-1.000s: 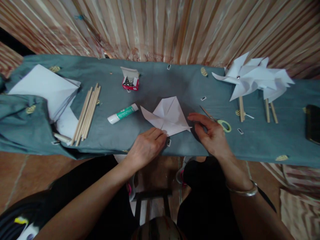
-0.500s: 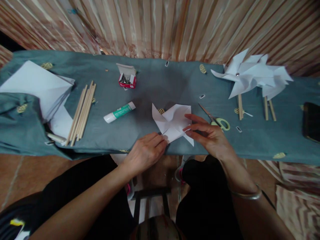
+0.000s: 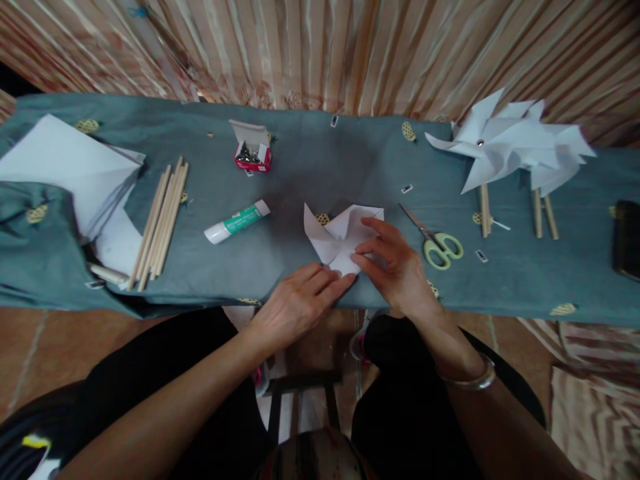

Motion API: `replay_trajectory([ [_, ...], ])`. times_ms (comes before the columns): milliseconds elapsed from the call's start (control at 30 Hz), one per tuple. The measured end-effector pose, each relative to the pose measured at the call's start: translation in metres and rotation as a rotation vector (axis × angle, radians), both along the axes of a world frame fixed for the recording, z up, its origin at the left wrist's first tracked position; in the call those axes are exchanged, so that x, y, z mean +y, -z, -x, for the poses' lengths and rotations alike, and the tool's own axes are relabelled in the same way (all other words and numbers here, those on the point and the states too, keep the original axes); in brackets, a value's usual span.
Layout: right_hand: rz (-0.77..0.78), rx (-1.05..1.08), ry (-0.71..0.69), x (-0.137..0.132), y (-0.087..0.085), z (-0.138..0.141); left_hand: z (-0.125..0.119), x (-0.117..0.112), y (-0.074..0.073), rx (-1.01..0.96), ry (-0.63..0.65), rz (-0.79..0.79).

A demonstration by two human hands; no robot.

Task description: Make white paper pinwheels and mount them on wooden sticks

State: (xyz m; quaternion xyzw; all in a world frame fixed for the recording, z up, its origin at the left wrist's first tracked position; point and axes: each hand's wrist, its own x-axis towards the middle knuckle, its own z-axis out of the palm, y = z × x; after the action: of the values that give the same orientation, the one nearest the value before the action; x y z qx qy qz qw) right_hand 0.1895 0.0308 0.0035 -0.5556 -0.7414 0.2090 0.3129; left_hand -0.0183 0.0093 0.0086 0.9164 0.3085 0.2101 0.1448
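A white sheet of paper [image 3: 336, 235], cut and partly folded towards its middle, lies on the blue-grey cloth [image 3: 310, 167] near the table's front edge. My left hand [image 3: 300, 303] rests at the sheet's near corner, its fingers stretched out and pressing the paper's edge. From the right, my right hand [image 3: 393, 263] lies over the sheet, with fingers bent and pinching a folded flap down at the centre.
Scissors with green handles [image 3: 436, 241] lie just right of my right hand. A glue stick [image 3: 235, 222], a red box of pins [image 3: 251, 155], a bundle of wooden sticks [image 3: 161, 223] and a paper stack [image 3: 65, 167] are at the left. Finished pinwheels [image 3: 510, 150] and a dark phone [image 3: 627, 240] lie right.
The sheet's flaps were folded in, so it went from a flat kite shape to a smaller bunched one. My right hand moved left onto its centre; my left hand slid slightly right.
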Motion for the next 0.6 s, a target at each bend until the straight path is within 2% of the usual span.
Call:
replay_trajectory([
  [600,-0.103,-0.044,0.005,0.004,0.010,0.008,-0.002,-0.002,0.005,0.008,0.013,-0.067],
])
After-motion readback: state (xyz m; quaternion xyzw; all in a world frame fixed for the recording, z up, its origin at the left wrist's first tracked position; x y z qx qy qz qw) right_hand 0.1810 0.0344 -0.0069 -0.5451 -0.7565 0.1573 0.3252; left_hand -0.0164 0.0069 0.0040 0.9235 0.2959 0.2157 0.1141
